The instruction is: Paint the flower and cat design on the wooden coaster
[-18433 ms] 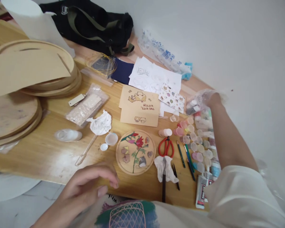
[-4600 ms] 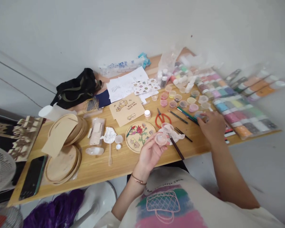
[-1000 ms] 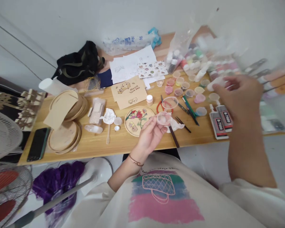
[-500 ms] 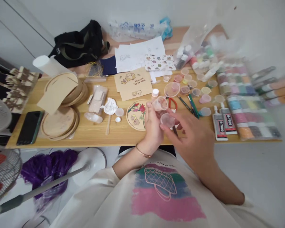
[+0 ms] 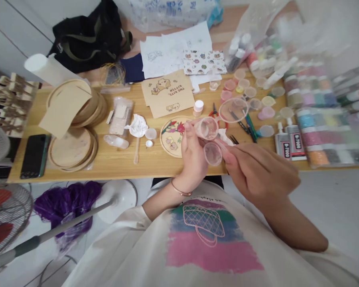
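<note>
My left hand point(image 5: 193, 153) is closed on a small clear plastic cup point(image 5: 207, 128), held tilted above the table's front edge. My right hand point(image 5: 259, 173) pinches a second small clear cup point(image 5: 213, 154) just below the first; the two cups are close, nearly touching. Behind the hands lies a round wooden disc painted with flowers point(image 5: 172, 137). A larger clear lid point(image 5: 233, 110) lies over the red scissors point(image 5: 214, 113) and brushes.
Several small pots of coloured paint point(image 5: 248, 91), two glue tubes point(image 5: 288, 139) and rows of coloured jars point(image 5: 326, 131) fill the right. Wooden rounds point(image 5: 73, 147), a phone point(image 5: 32, 155), a pipette point(image 5: 137, 149), a card point(image 5: 167, 93) and a black bag point(image 5: 86, 34) are left and behind.
My right hand came back from the jars on the right to the left hand and now grips a second clear cup under the first. The view has tilted down.
</note>
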The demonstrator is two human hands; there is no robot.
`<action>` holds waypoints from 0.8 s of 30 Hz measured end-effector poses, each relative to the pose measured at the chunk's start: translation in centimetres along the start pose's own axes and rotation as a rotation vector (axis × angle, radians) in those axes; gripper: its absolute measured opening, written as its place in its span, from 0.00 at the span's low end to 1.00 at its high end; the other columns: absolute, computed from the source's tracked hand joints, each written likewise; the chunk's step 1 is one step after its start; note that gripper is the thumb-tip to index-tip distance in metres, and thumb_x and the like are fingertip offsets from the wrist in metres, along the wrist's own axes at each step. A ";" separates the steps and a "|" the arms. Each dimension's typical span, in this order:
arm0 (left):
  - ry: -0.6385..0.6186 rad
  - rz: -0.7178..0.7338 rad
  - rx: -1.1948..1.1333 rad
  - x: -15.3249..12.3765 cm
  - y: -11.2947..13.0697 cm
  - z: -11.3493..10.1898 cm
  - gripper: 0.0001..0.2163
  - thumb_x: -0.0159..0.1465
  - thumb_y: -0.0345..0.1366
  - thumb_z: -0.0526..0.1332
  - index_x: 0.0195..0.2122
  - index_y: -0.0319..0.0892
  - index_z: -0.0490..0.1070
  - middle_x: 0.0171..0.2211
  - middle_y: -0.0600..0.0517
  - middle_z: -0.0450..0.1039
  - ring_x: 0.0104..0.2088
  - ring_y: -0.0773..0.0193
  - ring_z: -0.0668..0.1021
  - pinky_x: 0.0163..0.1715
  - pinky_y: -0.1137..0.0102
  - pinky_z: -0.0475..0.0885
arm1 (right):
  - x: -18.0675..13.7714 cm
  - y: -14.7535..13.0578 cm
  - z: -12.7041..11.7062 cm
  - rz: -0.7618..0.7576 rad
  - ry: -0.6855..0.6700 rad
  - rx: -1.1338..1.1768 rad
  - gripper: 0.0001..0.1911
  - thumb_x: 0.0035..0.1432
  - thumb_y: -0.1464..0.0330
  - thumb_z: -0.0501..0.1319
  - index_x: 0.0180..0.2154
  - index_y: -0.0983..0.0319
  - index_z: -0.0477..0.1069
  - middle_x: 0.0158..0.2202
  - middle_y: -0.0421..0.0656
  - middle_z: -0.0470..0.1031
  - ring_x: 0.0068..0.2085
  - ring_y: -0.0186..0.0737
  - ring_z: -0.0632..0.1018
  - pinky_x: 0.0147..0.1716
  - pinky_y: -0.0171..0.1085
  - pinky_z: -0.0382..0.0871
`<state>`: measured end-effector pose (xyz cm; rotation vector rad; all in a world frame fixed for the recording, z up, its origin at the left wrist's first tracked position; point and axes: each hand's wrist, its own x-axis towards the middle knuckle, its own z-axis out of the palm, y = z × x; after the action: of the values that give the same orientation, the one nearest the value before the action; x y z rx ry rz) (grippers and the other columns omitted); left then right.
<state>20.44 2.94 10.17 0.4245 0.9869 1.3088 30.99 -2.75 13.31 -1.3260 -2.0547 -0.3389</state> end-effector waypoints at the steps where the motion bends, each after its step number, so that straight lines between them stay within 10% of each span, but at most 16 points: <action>1: -0.006 -0.017 0.000 0.1 0.0 0.1 0.24 0.73 0.50 0.44 0.31 0.46 0.74 0.25 0.52 0.74 0.36 0.62 0.79 0.37 0.70 0.73 | -0.1 0.1 0.0 0.037 0.015 0.036 0.09 0.66 0.69 0.58 0.37 0.55 0.77 0.32 0.41 0.80 0.32 0.36 0.79 0.30 0.37 0.71; 12: -0.204 -0.322 -0.079 -0.6 1.3 0.4 0.30 0.73 0.53 0.36 0.28 0.46 0.71 0.20 0.53 0.70 0.17 0.67 0.70 0.22 0.70 0.67 | -0.7 0.2 -0.1 0.619 0.151 0.552 0.13 0.67 0.65 0.57 0.32 0.53 0.79 0.21 0.36 0.71 0.25 0.34 0.74 0.22 0.37 0.64; 19: -0.086 -0.331 -0.111 0.2 0.0 0.1 0.30 0.73 0.51 0.42 0.22 0.42 0.71 0.21 0.53 0.71 0.23 0.68 0.73 0.28 0.73 0.70 | -1.3 0.8 1.0 0.201 -0.010 0.262 0.07 0.63 0.63 0.62 0.40 0.58 0.76 0.39 0.43 0.80 0.38 0.39 0.80 0.37 0.40 0.76; 24: -0.078 -0.435 -0.129 0.7 -0.5 -0.3 0.27 0.72 0.53 0.47 0.27 0.40 0.74 0.25 0.53 0.74 0.28 0.68 0.76 0.35 0.74 0.73 | -1.5 0.6 2.0 0.195 -0.044 0.241 0.11 0.63 0.65 0.61 0.46 0.61 0.73 0.47 0.47 0.79 0.48 0.42 0.79 0.47 0.43 0.77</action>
<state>20.52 3.39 9.38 0.1474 0.8651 0.9475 31.15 -2.50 10.79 -1.3780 -1.9123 0.0233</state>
